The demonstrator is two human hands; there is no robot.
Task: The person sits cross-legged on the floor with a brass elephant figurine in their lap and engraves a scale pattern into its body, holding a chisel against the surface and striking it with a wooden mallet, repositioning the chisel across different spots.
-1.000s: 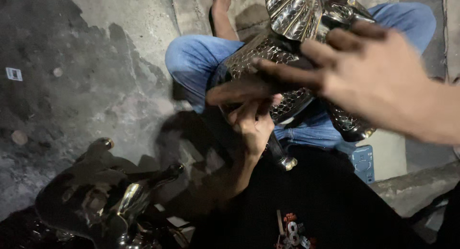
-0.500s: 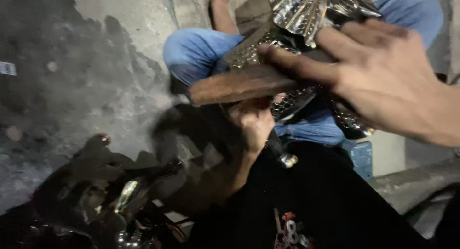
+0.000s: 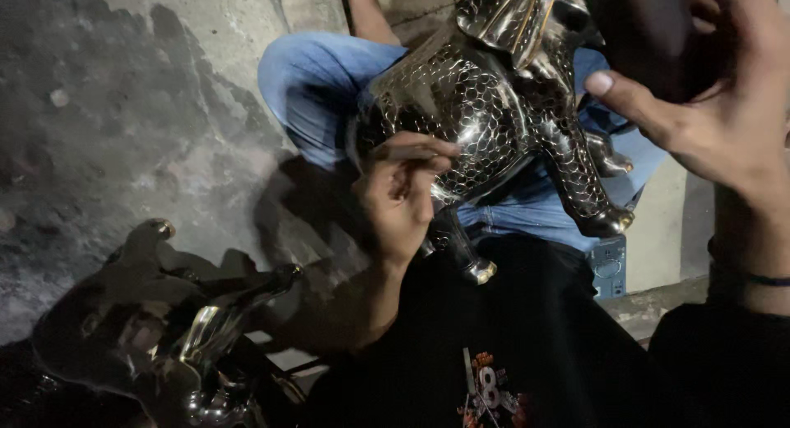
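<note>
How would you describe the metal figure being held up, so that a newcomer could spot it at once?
Start at the blue jeans of the person sitting against the grey wall. In front of them, the left hand grips a shiny metal elephant figure. Unlike the dark figures lying lower left, it is raised and covered in a scale-like pattern.

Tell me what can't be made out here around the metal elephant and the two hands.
Head view:
- Metal elephant: head cut off by the top edge.
- Right hand: holds a dark object, blurred, kind unclear.
- Left hand: fingertips hidden against the elephant's flank.
- Dark metal figures: too dim to identify.
</note>
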